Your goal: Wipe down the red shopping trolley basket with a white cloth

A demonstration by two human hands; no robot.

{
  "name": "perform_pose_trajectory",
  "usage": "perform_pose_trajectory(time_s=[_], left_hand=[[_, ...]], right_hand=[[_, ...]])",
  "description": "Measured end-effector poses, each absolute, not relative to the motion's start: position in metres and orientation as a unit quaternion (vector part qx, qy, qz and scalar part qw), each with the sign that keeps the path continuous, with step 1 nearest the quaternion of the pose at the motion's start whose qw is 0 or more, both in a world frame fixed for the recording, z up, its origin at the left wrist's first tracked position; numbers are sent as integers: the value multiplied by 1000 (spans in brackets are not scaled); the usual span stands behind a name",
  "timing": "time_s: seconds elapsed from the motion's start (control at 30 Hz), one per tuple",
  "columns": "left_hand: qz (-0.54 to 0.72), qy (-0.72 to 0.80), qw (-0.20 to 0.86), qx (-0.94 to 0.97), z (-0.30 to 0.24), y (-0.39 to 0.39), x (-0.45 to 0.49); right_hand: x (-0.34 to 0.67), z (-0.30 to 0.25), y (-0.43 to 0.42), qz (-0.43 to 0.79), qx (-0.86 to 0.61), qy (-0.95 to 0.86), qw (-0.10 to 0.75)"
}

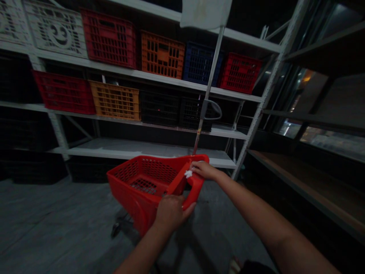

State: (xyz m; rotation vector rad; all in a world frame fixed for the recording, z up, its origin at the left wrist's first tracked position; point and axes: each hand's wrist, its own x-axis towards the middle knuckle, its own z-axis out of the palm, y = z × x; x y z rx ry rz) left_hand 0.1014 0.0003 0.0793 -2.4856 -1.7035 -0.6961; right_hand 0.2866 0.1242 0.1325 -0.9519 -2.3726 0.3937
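Note:
A red plastic shopping basket on wheels (pixel 144 182) stands on the grey floor in front of me, empty inside. My left hand (pixel 170 212) is closed around the near rim of the basket by its red handle. My right hand (pixel 203 169) presses a small white cloth (pixel 188 174) against the top of the red handle (pixel 194 186), fingers curled over it. A thin metal pull rod with a grey grip (pixel 210 108) rises from behind the basket.
White metal shelving (pixel 148 74) along the back wall carries red, orange, blue and black crates (pixel 162 55). A second rack with a wooden shelf (pixel 313 186) runs along the right. A black wheel (pixel 115 229) shows under the basket.

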Motion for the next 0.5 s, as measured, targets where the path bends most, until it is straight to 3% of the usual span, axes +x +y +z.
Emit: perform_pose_trajectory(time_s=[0.2,0.4,0.5], left_hand=[[-227,-548,31,-804,77,-2,95],[-227,-558,24,-798,78,2,88],[-230,-548,23,-804,77,5,84]], right_hand=[[265,138,176,185,-378,-888,186],[225,126,151,272,-301,-913,40],[228,130,146,267,-263,-926,50]])
